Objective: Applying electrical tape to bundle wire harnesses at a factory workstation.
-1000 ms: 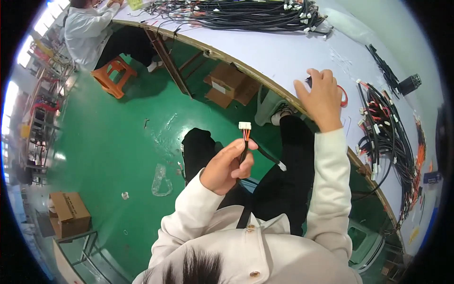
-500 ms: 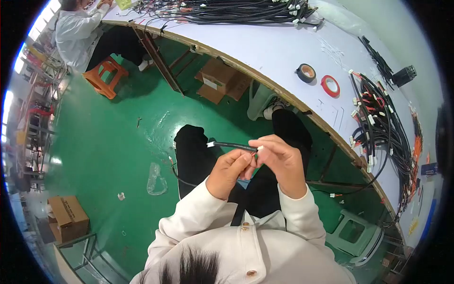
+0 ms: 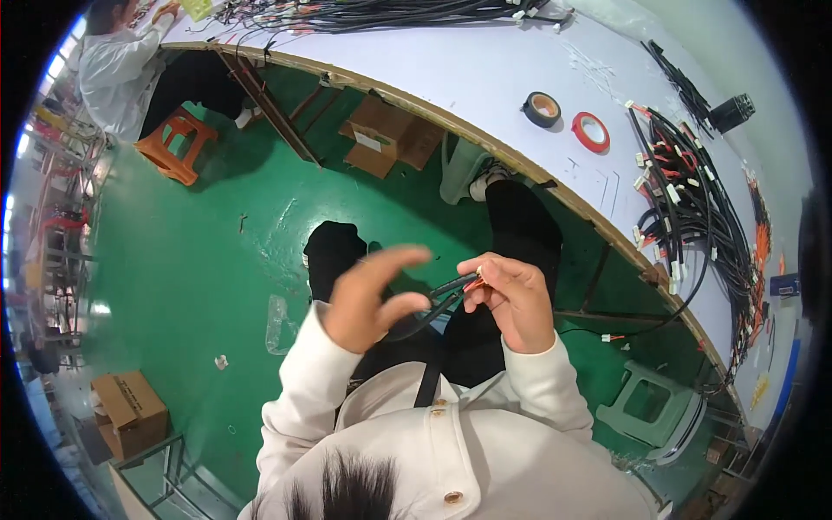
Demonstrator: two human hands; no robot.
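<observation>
Holds the left hand [image 3: 364,299], blurred, at nine o'clock of the black cable [image 3: 452,284], with grip spread; cannot tell any contact. Holds the cable's red-wired end above the lap [image 3: 472,355], pinched in the right hand [image 3: 517,299] at three o'clock. Appears to be at a one-handed holding step; next seems to call for a steady right pinch and a closing left grip. Shows, on the table [image 3: 485,78], black tape [image 3: 527,113] and red tape [image 3: 576,131] at one o'clock, then a wire bundle [image 3: 700,201] at two.
</observation>
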